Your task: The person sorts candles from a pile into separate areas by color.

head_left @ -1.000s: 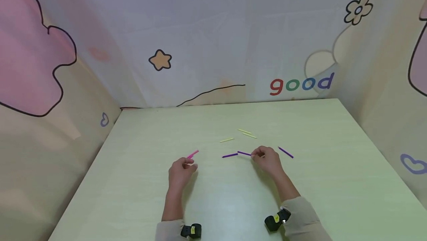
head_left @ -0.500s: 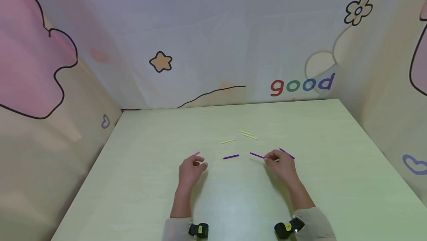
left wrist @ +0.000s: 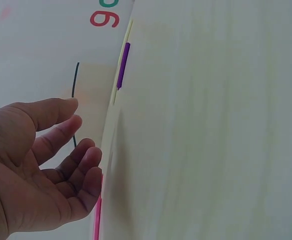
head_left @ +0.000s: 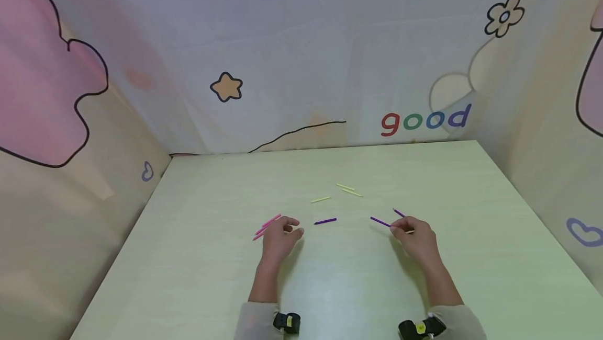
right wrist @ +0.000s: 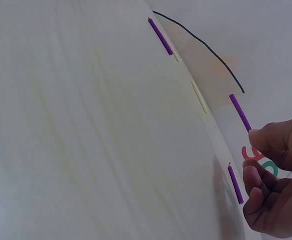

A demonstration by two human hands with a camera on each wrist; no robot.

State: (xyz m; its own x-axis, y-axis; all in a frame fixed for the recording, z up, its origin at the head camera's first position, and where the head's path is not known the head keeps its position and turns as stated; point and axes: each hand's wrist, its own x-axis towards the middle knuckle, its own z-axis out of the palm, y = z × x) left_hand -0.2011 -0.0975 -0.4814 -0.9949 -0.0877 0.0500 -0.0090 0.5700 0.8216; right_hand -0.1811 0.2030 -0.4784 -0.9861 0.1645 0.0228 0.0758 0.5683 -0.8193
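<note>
In the head view my right hand (head_left: 416, 238) pinches one end of a thin purple candle (head_left: 380, 222), raised off the table. A second purple candle (head_left: 398, 213) lies just beyond that hand, partly covered by it. The third purple candle (head_left: 325, 221) lies between the hands; small wick tips show on the lying ones in the right wrist view. My left hand (head_left: 279, 240) hovers with loosely bent fingers and holds nothing. Beside it lie pink candles (head_left: 270, 220), partly hidden behind the hand.
Three thin pale yellow candles lie farther back: one yellow candle (head_left: 321, 200) lies left of the other two (head_left: 352, 193). The pale wooden table (head_left: 212, 188) ends at a printed cloth backdrop (head_left: 292, 57). Cloth also hangs at both sides.
My right hand has carried the purple candle rightward, away from the middle one and near the right one. My left hand has moved right, uncovering more of the pink candles.
</note>
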